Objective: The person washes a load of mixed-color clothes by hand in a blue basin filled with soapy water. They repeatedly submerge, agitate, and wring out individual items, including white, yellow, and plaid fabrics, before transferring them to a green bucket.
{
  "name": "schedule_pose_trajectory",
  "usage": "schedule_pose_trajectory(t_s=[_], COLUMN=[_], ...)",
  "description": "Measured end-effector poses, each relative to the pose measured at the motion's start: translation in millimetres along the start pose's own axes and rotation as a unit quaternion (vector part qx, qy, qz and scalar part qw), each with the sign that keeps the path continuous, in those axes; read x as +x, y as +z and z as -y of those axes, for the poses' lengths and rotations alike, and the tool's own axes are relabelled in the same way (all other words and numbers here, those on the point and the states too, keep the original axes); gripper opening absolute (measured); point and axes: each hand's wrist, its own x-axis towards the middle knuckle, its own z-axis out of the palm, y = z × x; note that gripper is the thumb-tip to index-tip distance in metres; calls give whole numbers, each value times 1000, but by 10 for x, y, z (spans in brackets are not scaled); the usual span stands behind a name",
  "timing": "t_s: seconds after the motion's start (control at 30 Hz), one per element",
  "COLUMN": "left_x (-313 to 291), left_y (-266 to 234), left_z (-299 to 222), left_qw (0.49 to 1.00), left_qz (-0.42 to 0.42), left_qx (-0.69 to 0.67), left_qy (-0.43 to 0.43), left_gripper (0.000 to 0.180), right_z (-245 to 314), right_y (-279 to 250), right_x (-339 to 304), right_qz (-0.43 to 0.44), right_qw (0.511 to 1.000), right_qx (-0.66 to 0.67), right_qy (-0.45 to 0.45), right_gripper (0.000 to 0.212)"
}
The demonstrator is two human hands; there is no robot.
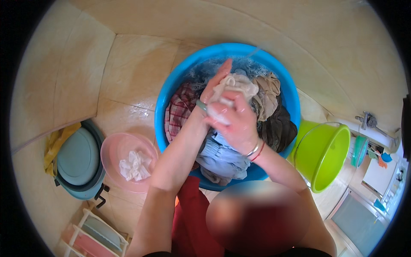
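Above the big blue basin [160, 100], my left hand [216, 85] carries a wet white cloth [242, 85], perhaps a small garment, with one fingertip stretched out past it. A green bangle [201, 106] circles the left wrist. My right hand [235, 118] is pressed against the cloth from the near side, fingers curled and slightly blurred. White lather or cloth shows at its fingers; which it is I cannot tell. Below lie a red plaid garment [180, 109], a light blue garment [222, 156], a beige one [267, 92] and a dark one [278, 126], with soapy water at the far side.
A pink basin [109, 156] with a crumpled white cloth [135, 165] stands on the left. Beyond it are stacked grey-green basins [79, 154] with a yellow cloth [58, 145]. A lime green bucket [314, 150] leans at the right, near a wall tap [366, 120]. A rack [92, 233] is lower left.
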Motion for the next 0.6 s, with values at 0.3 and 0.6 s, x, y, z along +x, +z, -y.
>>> schedule_pose_trajectory(t_s=[0.3,0.6], left_x=[-84,29], left_y=[374,177], left_z=[206,354], left_qw=[995,985], left_qz=[71,-49], left_qx=[-61,-46], left_qy=[-31,158], left_gripper=[40,23], right_z=[166,-167], right_y=[36,-5], right_x=[49,213], right_qz=[-102,-135], right_qw=[991,990], right_qx=[-80,39], right_qy=[-39,-21], right_gripper=[33,7])
